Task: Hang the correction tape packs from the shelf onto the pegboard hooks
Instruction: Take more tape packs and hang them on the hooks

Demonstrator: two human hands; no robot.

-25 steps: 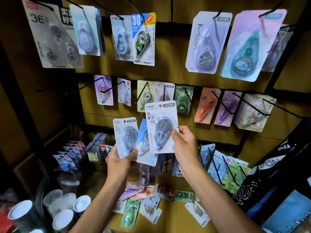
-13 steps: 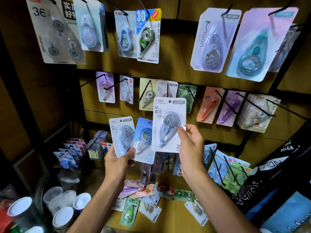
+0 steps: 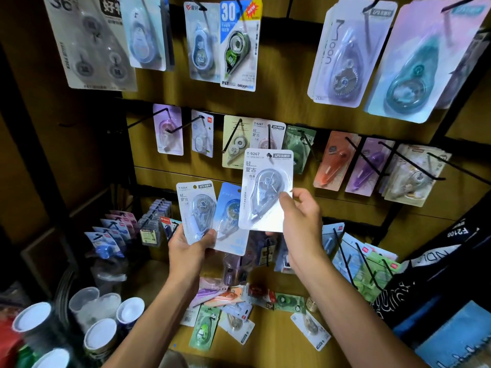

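Note:
My right hand [image 3: 301, 223] pinches a white T-9267 correction tape pack [image 3: 266, 189] by its lower right edge and holds it up in front of the pegboard. The pack's hang hole sits at the tip of a black hook [image 3: 269, 140] that bears a matching T-9267 pack [image 3: 267, 132]. My left hand [image 3: 190, 247] grips two more packs fanned out, a white T-9264 pack [image 3: 196, 209] and a light blue pack [image 3: 231, 219]. Several loose packs [image 3: 228, 309] lie on the wooden shelf [image 3: 268, 346] below.
Three rows of black hooks carry other correction tape packs, among them an orange pack [image 3: 333, 160] and a purple pack [image 3: 368, 166]. Long bare hook ends [image 3: 414, 166] stick out at the right. White-lidded cups [image 3: 101, 333] stand at the lower left. A dark printed bag [image 3: 435, 264] hangs at the right.
My right hand has carried the T-9267 pack up and to the right, so its hole is now at the hook tip. My left hand has kept its two packs in place.

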